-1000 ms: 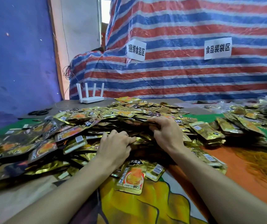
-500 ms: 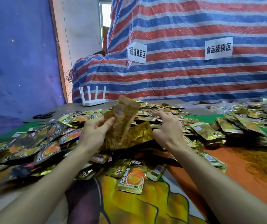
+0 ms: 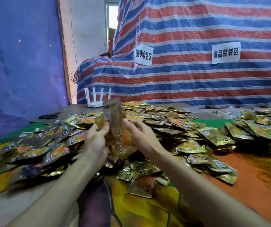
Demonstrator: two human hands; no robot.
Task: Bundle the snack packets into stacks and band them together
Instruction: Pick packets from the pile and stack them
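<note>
Bunch of packets (image 3: 113, 118): flat, glossy gold foil pouches, held upright above the heap between the two hands; blurred, so their number cannot be told.
Left hand (image 3: 97, 141): its grip is closed on the lower left of the bunch, which is pinched between the thumb and curled fingers.
Right hand (image 3: 142, 136): its fingers (image 3: 129, 124) are laid against the right side of the bunch; whether its grip pinches a packet cannot be told.
Heap (image 3: 164, 125): loose rectangular pouches, gold and dark, many printed with an orange picture, are spread in overlapping layers across the table (image 3: 187, 110).
Second heap (image 3: 254, 126): more of the same pouches are piled at the right, apart from the first.
Single packet (image 3: 142, 185): lies flat at the near edge of the heap, orange face up.
Bands (image 3: 270, 169): a tangle of thin orange-yellow strands lies on the cloth, near right.
Cloth (image 3: 147, 210): smooth, printed in yellow, orange and green.
Router (image 3: 97, 100): white plastic, four upright aerials, at the back of the table.
Scissors (image 3: 49, 115): dark, laid flat at the back left.
Tarpaulin (image 3: 197, 79): woven plastic in red, blue and white stripes, bearing two paper signs (image 3: 225, 52).
</note>
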